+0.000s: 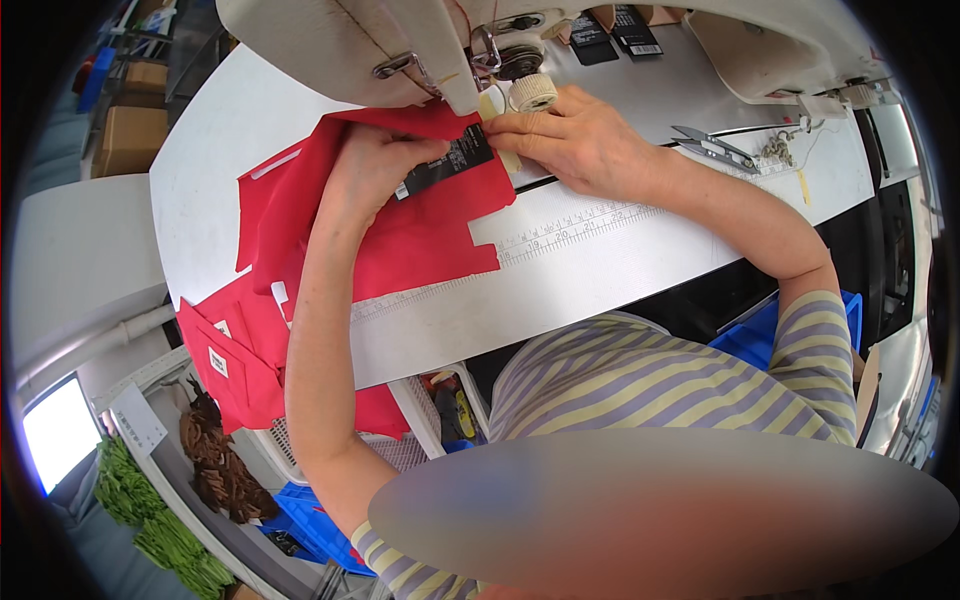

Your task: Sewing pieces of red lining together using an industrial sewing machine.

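Note:
A red fabric piece (430, 235) lies spread on the sewing table under the head of a sewing machine (440, 60). On it rests a black care label (455, 163) with pale print, slanting near the machine's needle area. My left hand (380, 165) lies over the fabric, its thumb and fingers closed on the label's upper part. From the right, my right hand (585, 145) reaches in with fingers together, their tips pinching the fabric edge by the label's right end. The needle and presser foot are hidden behind the machine head and my fingers.
Thread snips (715, 148) lie on the right of the white table (420, 345), which has a printed ruler strip. More black labels (592, 40) sit behind the machine. Red pieces (235, 350) hang over the left edge, above a white basket (415, 415). Green bundles (170, 540) stand lower left.

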Motion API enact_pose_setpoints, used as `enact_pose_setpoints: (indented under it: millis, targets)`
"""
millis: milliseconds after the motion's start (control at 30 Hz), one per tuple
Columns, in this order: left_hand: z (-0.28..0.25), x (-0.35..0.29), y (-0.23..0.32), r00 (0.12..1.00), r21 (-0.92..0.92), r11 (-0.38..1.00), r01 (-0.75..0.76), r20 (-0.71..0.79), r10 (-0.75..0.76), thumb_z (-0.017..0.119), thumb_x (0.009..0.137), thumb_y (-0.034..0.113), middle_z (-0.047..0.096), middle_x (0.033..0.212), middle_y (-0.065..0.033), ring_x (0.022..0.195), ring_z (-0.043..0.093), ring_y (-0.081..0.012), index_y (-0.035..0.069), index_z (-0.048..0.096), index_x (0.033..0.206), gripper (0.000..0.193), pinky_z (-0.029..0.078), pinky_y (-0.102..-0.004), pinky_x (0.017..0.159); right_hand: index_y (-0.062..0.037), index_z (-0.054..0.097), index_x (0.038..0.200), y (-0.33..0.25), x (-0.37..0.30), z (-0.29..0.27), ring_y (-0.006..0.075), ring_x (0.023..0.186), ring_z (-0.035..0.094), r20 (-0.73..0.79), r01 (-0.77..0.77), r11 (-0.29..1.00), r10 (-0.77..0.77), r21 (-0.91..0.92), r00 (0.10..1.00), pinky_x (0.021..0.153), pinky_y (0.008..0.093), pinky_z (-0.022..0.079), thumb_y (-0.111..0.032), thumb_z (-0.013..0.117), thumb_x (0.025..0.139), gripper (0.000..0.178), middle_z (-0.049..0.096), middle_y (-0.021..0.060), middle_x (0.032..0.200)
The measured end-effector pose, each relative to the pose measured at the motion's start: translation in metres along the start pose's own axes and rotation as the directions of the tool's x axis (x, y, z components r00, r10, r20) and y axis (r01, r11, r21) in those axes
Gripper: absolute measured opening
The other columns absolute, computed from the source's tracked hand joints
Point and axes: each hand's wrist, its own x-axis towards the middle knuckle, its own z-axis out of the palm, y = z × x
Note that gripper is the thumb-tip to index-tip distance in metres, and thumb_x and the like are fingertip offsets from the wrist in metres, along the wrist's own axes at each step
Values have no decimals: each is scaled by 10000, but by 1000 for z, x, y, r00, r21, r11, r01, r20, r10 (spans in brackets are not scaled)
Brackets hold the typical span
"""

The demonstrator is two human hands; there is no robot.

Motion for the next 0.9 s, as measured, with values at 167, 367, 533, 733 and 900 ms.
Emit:
enact_pose_setpoints:
  millis: [167, 367, 533, 733, 900]
  targets:
    - [-2, 3, -5, 999, 35, 999, 35, 5, -35, 729, 731, 126, 649, 730, -54, 645, 563, -112, -50, 699, 869, 225, 445, -262, 590, -58, 674, 1049, -3, 3, -3, 197, 975, 547, 10, 61, 998, -61, 15, 998, 867, 331, 435, -123, 620, 781, 280, 641, 15, 1123]
    - [3, -16, -1, 994, 232, 970, -78, -52, 92, 751, 744, 200, 652, 726, -83, 624, 567, -129, -25, 703, 900, 278, 444, -270, 567, -40, 688, 987, -3, 7, -4, 206, 1004, 552, 0, 84, 996, -84, 21, 996, 884, 330, 420, -84, 630, 738, 259, 654, 37, 1093]
    - [11, -48, -6, 789, 507, 849, -145, -458, 409, 796, 721, 232, 641, 920, -77, 805, 600, -182, 48, 679, 963, 325, 445, -311, 700, -34, 688, 976, -3, 8, -4, 215, 1008, 555, -6, 76, 997, -76, 31, 997, 884, 331, 422, -55, 630, 717, 266, 653, 44, 1100]
    - [16, -56, -8, 446, 949, 310, -59, -252, 859, 795, 725, 277, 537, 1232, 14, 1172, 461, -208, 180, 622, 1141, 461, 221, -510, 1028, -28, 685, 993, -5, 6, -1, 221, 980, 552, -31, 65, 996, -63, 54, 998, 864, 336, 427, -44, 624, 729, 271, 653, 50, 1086]
    - [26, -60, -5, 487, 981, 187, -53, -138, 862, 762, 735, 240, 600, 1066, 59, 1070, 519, -169, 201, 698, 988, 264, 37, -500, 1120, -27, 684, 1008, -3, 6, 0, 224, 948, 550, -49, 78, 996, -76, 51, 996, 836, 332, 429, -52, 625, 741, 275, 651, 48, 1042]
